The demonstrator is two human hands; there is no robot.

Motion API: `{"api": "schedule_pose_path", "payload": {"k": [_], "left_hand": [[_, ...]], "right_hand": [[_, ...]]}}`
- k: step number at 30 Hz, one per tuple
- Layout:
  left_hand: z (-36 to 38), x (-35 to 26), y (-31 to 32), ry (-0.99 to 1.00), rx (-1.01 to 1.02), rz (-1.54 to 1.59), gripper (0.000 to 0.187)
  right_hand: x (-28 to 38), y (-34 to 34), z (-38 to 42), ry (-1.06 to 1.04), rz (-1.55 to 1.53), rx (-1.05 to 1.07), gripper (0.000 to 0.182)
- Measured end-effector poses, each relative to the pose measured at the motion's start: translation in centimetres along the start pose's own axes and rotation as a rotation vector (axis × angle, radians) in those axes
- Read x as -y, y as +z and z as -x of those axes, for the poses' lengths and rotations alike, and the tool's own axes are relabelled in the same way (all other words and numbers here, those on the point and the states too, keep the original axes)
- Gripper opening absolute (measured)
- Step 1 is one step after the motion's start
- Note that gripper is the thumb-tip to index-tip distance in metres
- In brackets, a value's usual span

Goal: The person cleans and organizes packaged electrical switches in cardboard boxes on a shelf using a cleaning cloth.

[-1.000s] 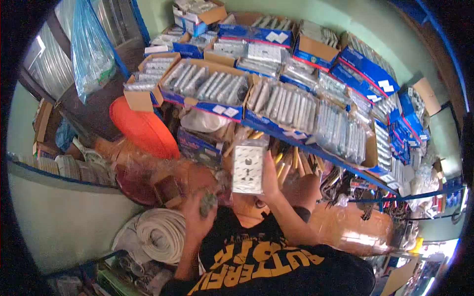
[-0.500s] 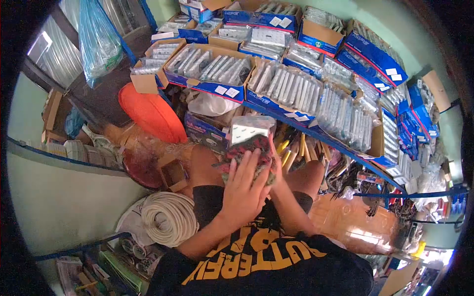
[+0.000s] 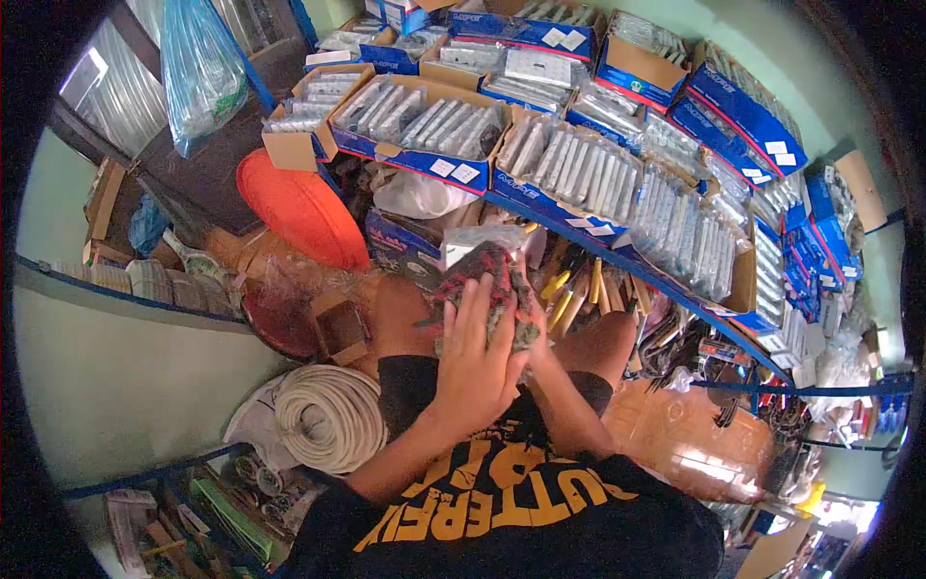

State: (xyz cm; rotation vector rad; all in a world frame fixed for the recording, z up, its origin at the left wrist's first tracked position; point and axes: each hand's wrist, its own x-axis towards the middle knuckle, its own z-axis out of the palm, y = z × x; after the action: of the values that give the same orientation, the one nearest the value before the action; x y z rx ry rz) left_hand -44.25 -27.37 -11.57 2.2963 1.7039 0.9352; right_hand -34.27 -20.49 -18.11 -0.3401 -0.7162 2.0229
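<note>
The left hand, apart from the wrapped panel a second ago, now holds the cloth pressed over it, hiding most; the right hand grips the panel.

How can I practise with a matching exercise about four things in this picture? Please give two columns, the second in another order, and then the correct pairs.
Column 1
1. left hand
2. cloth
3. cable coil
4. plastic bag

Column 2
A. lying over a plastic-wrapped white panel
B. bluish, hanging at the upper left
C. laid on patterned fabric, fingers extended
D. whitish, wound in rings

Pairs: 1-C, 2-A, 3-D, 4-B
</note>
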Motion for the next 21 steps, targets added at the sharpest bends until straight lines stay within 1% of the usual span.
{"api": "schedule_pose_path", "payload": {"k": [1, 2, 3, 4, 7, 8, 9, 11, 12, 13, 15, 16, 17, 19, 20, 21], "left_hand": [[0.0, -0.1, 0.0, -0.016, 0.005, 0.003, 0.064], [-0.6, 0.4, -0.4, -0.021, -0.008, -0.018, 0.064], [-1.6, 0.9, -1.1, -0.017, -0.065, -0.021, 0.063], [-2.8, 1.3, -2.3, -0.003, -0.094, -0.050, 0.062], [-6.2, 3.4, -5.1, 0.004, -0.172, -0.063, 0.058], [-6.7, 4.0, -5.5, 0.005, -0.216, -0.039, 0.056], [-6.9, 4.4, -5.5, -0.003, -0.218, -0.046, 0.056], [-6.9, 4.7, -4.8, -0.033, -0.228, 0.116, 0.054], [-6.3, 4.2, -4.5, -0.092, -0.244, 0.166, 0.053], [-5.5, 3.9, -3.7, -0.096, -0.241, 0.164, 0.053], [-4.0, 3.4, -2.0, -0.250, -0.308, 0.432, 0.053], [-3.2, 2.7, -1.6, -0.358, -0.333, 0.559, 0.051], [-2.8, 2.2, -1.4, -0.366, -0.331, 0.563, 0.051], [-2.5, 1.4, -1.5, -0.479, -0.345, 0.963, 0.054], [-2.5, 1.8, -1.5, -0.482, -0.404, 1.005, 0.050], [-2.3, 2.4, -1.4, -0.489, -0.411, 1.005, 0.050]], "right_hand": [[-0.2, -0.1, 0.1, 0.003, -0.002, -0.002, 0.055], [-0.5, -0.1, 0.4, 0.036, 0.123, -0.060, 0.057], [-0.9, 0.0, 0.6, 0.071, 0.248, -0.115, 0.060], [-0.4, 1.9, -0.1, 0.030, 0.257, -0.107, 0.065], [-0.4, 5.6, -0.7, 0.011, 0.180, -0.137, 0.067], [-0.9, 5.3, -0.7, 0.028, 0.356, -0.168, 0.065], [-0.7, 5.9, -0.8, 0.036, 0.354, -0.161, 0.065], [0.1, 7.2, -1.0, -0.064, 0.352, -0.193, 0.068], [-0.5, 5.6, -1.3, -0.251, 0.425, -0.065, 0.064], [0.1, 5.6, -1.5, -0.247, 0.422, -0.065, 0.064], [1.5, 5.8, -2.2, -0.245, 0.500, -0.126, 0.063], [1.7, 5.4, -2.6, -0.263, 0.428, -0.192, 0.061], [2.2, 5.1, -2.7, -0.238, 0.408, -0.157, 0.059], [2.9, 5.8, -2.6, -0.239, 0.405, -0.209, 0.051], [3.0, 5.6, -2.5, -0.231, 0.409, -0.207, 0.051], [3.2, 5.4, -2.4, -0.253, 0.479, -0.199, 0.048]]}}
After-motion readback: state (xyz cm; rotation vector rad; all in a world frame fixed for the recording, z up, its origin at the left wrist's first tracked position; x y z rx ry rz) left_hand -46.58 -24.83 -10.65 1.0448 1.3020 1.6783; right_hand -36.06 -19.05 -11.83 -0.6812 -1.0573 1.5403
